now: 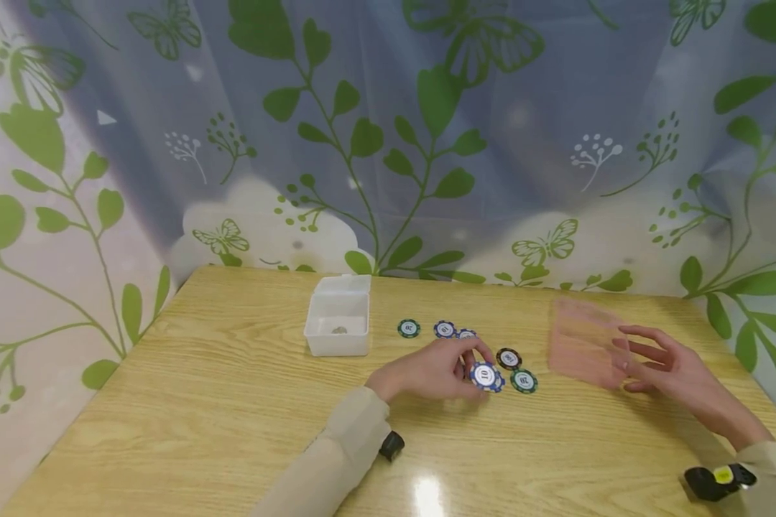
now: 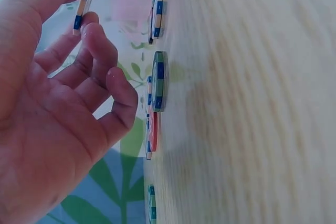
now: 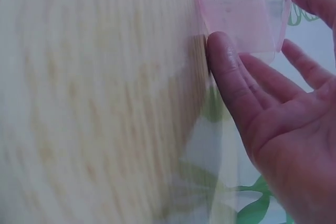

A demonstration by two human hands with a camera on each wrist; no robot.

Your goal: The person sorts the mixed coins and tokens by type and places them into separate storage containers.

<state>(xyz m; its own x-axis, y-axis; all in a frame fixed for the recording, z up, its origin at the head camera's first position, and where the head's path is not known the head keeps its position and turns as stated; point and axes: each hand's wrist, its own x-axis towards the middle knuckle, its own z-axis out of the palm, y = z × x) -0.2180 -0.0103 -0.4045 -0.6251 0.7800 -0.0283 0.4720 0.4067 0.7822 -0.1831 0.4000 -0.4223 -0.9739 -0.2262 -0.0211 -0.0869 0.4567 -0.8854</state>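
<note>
Blue-edged chip (image 1: 484, 375), face marked 10: head view, held at the fingertips of the left hand (image 1: 430, 370), over the wooden table (image 1: 233, 431); I see a second blue edge overlapped behind it and cannot tell whether that one is held too. Directions from this chip: black-edged chip (image 1: 509, 358) at two o'clock; green-edged chip (image 1: 524, 381), marked 20, at three; two further blue-edged chips near eleven; another green-edged chip at ten; white box (image 1: 338, 346), lid raised, a small item inside, farther out at ten; translucent pink box (image 1: 582, 345), blurred, between two and three, the right hand (image 1: 675, 373) at its near side. Left wrist view, directions from centre: I find the held chip between ten and eleven o'clock, pinched, the remaining fingers loosely curled; loose chips, one a red-edged chip (image 2: 154, 135), stand edge-on to me from twelve to six. Right wrist view: pink box at one o'clock, right hand toward four, fingers spread about it; I cannot tell whether they grip.
</note>
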